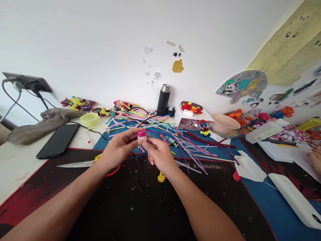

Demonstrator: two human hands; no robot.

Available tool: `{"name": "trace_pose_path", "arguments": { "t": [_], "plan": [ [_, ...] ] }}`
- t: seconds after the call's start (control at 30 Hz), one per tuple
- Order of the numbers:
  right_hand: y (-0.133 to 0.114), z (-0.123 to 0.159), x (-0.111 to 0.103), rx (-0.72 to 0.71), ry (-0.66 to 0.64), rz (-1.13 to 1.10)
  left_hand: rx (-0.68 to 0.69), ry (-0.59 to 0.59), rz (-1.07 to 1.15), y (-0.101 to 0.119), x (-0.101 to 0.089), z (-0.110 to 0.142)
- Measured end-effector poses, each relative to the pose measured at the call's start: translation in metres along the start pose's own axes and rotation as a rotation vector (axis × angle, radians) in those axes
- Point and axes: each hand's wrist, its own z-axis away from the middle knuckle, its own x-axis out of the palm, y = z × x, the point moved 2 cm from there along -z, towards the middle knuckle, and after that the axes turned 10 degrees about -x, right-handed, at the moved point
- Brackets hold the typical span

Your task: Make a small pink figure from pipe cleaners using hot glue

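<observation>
Above the black desk mat, my left hand (119, 147) and my right hand (157, 152) meet at a small pipe-cleaner piece (142, 135), deep pink on top and pale pink below. Thumb and fingers of both hands pinch it from either side. Its lower part is hidden by my fingers. Scissors (76, 164) with red and yellow handles lie partly behind my left wrist. Just below my right hand is a small yellow object (161, 177), and a thin dark cord (150, 197) curves across the mat.
Loose pipe cleaners (150, 120) in many colours spread behind my hands, near a black thermos (164, 100). A phone (58, 141) lies left; a white box (193, 117), pink bowl (225, 125) and white power bank (293, 201) stand right. Another person's hand (315, 157) shows at the right edge.
</observation>
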Motion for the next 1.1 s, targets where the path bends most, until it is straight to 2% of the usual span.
{"name": "trace_pose_path", "arguments": {
  "t": [0.5,0.73,0.97,1.1],
  "plan": [
    [0.003,0.0,0.0,-0.006,0.027,0.044,0.02,0.071,0.043,-0.012,0.006,-0.003],
    [0.007,0.0,-0.003,-0.038,0.034,0.139,0.005,0.078,0.105,-0.014,0.006,-0.004],
    [0.008,-0.001,-0.003,-0.026,0.044,0.11,-0.016,0.043,0.148,-0.021,0.004,-0.009],
    [0.0,-0.001,-0.002,0.006,0.024,0.087,-0.04,0.003,0.073,-0.019,-0.006,-0.008]
  ]
}}
